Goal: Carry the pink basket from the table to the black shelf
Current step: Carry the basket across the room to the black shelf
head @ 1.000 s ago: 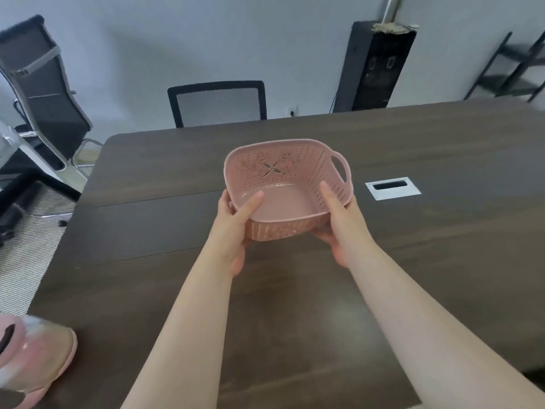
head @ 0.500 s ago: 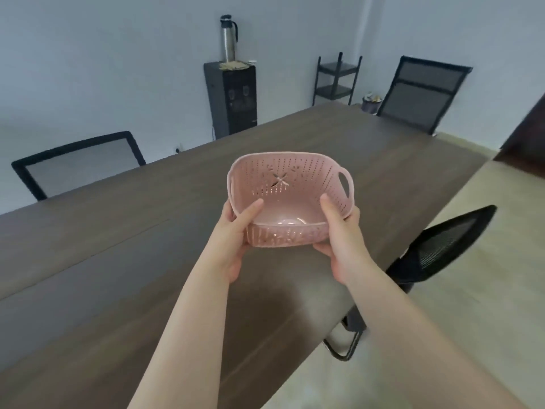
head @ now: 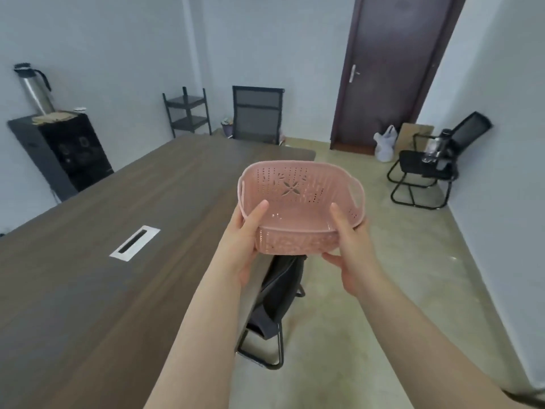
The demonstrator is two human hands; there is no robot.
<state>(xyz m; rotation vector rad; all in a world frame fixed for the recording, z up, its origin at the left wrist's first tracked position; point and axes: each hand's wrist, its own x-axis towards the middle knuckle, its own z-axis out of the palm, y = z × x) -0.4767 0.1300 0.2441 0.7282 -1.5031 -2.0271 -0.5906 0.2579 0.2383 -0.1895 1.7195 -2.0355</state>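
Left to right: black cabinet [head: 67, 152] with one steel flask [head: 34, 88]; long dark wood-grain surface [head: 88, 246]; black three-tier shelf [head: 188, 115] against the far wall; three black mesh chairs, one [head: 272, 305] partly hidden under the pink perforated plastic basket [head: 300, 202]. Left hand [head: 243, 240] and right hand [head: 351, 249] each clasped the basket's near corners, thumbs inside, airborne past the surface's edge.

office meeting room: long conference table [head: 88, 231], mesh chairs [head: 256, 119]

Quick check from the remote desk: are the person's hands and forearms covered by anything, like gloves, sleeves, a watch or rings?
Nothing is worn: the left hand and right hand are bare, with no gloves, rings or watch, and both forearms are uncovered to the frame's bottom edge.
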